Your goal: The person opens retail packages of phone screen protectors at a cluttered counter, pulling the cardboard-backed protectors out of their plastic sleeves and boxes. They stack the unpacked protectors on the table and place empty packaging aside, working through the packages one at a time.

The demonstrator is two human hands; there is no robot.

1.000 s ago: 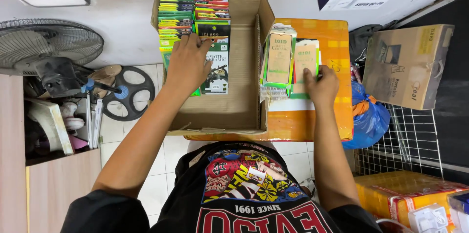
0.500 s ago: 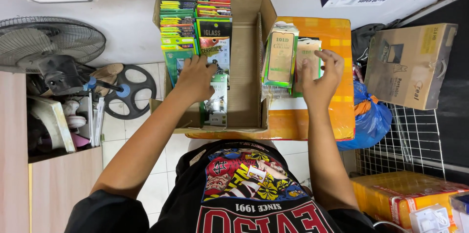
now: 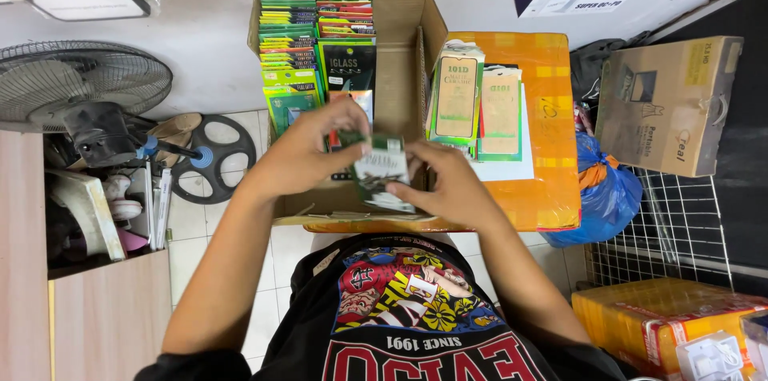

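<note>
A shop stockroom: stacked retail packets (image 3: 316, 37), cardboard cartons (image 3: 668, 101), wire rack (image 3: 672, 237).

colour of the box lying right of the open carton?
Orange flat box, with paler yellow tape bands; head view.

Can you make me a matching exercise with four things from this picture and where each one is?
Things:
1. small packet
2. fan
3. blue bag
4. open cardboard box

Places:
A. far left, by the wall
B. on the floor, right of the orange surface
C. held between left hand and right hand
D. straight ahead, holding rows of green packets

Pairs: 1-C, 2-A, 3-B, 4-D
</note>
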